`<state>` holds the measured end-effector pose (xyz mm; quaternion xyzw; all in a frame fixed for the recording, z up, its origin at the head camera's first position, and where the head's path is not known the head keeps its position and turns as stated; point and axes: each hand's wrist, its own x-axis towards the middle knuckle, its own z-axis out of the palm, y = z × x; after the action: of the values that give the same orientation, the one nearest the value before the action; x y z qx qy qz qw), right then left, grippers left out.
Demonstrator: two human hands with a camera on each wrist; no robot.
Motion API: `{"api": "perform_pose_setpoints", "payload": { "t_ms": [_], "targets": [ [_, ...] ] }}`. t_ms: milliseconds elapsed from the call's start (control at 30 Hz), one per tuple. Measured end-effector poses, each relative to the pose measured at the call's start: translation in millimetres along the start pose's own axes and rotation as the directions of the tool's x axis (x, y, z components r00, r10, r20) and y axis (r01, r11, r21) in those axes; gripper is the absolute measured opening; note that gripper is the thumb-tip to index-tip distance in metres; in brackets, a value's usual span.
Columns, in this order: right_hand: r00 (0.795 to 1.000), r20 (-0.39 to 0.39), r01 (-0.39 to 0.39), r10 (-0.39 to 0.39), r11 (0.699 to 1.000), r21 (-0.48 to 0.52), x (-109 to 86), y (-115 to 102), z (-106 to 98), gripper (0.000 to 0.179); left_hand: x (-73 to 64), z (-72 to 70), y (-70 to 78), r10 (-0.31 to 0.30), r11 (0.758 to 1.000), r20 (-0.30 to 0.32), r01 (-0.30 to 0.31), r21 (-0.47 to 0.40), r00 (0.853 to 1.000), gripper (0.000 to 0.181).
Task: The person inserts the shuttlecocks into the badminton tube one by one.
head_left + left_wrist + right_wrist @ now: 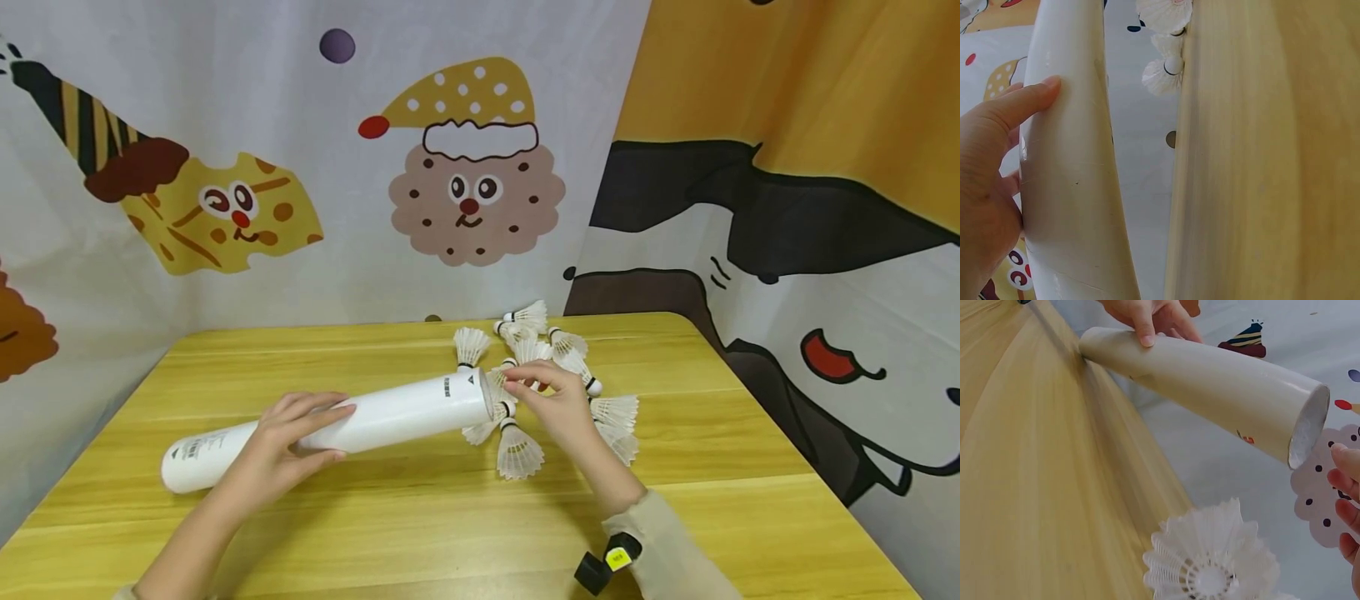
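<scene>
White tube [408,412], one, held aslant over the wooden table [450,533], its mouth beside the shuttlecocks [520,457]. Left hand [281,446]: clamped on the tube, fingers over the top, thumb at the near side. Right hand [555,402]: just beside the mouth, fingers loosely bent, tips slightly apart.

Head view only: black print near both tube ends; black fitting [621,552] with yellow label at the right sleeve [667,542]. Right wrist view only: red mark on the tube's side, pale interior of the mouth.

Cut off: both tube ends in the left wrist view; most of the right hand in its own wrist view. Hard to make out: shuttlecock count, several overlapping or behind tube and hand; tube contents; whether its far end touches the table.
</scene>
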<state>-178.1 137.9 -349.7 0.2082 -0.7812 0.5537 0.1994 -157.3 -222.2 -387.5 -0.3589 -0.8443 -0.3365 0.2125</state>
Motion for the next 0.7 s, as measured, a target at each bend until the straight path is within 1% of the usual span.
{"api": "perform_pose_setpoints", "payload": {
  "t_ms": [100,267,333,533,700],
  "targets": [
    [1.000,0.005,-0.002,0.002,1.000,-0.010,-3.4,3,-4,0.011,-0.3,-0.5,0.4,-0.019,1.000,0.007,0.019,-0.007,1.000,0.066],
    [0.999,0.027,-0.033,0.034,0.999,-0.044,-10.7,5,-11,0.012,-0.5,-1.5,1.5,-0.049,0.999,0.020,0.049,-0.013,0.999,0.064],
    [0.998,0.041,-0.044,0.046,0.997,-0.057,-14.1,6,-13,0.012,-0.6,-1.3,1.5,-0.051,0.999,0.020,0.051,-0.015,0.999,0.064],
    [0.996,0.087,-0.024,0.031,0.996,-0.090,-24.8,11,-20,0.011,-1.1,-0.3,0.5,-0.043,0.999,0.010,0.043,-0.012,0.999,0.065],
    [0.989,0.129,-0.062,0.077,0.991,-0.118,-34.0,15,-26,0.013,-1.4,1.1,-0.6,-0.028,1.000,-0.003,0.028,-0.004,1.000,0.067]
  ]
}}
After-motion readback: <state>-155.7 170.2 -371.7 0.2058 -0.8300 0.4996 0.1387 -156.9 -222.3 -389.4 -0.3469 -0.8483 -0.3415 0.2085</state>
